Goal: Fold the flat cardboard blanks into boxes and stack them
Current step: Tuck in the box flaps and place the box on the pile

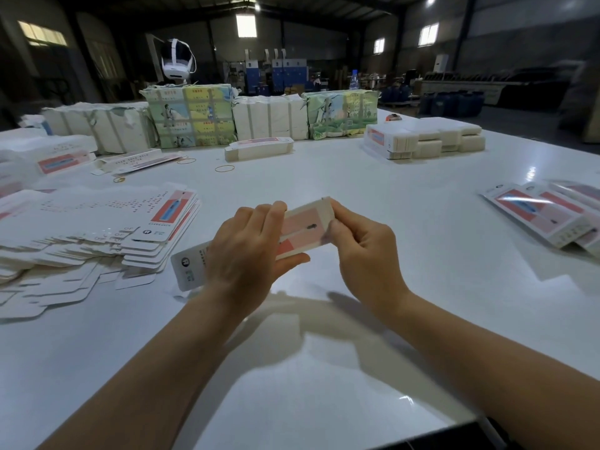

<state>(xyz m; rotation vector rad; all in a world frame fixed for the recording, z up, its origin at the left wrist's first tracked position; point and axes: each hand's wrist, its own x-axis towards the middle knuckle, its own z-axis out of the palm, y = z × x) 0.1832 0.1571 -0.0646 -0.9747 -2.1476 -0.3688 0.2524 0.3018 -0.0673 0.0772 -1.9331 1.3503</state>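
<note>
A long white and pink cardboard box [300, 227] hangs above the middle of the white table [373, 190], held slantwise between both hands. My left hand [246, 251] wraps round its middle, fingers over the top and thumb underneath. My right hand [360, 245] pinches the box's far right end at the end flap. The near left end of the box sticks out past my left wrist. A fanned pile of flat blanks [107, 235] lies at the left. Folded boxes [548, 214] lie in a row at the right edge.
Wrapped bundles of blanks [269, 116] line the far side of the table, with a low stack of blanks [428, 136] at the far right and another [258, 149] in the middle. Rubber bands [224, 168] lie loose near them. A headset [177, 61] stands behind the bundles.
</note>
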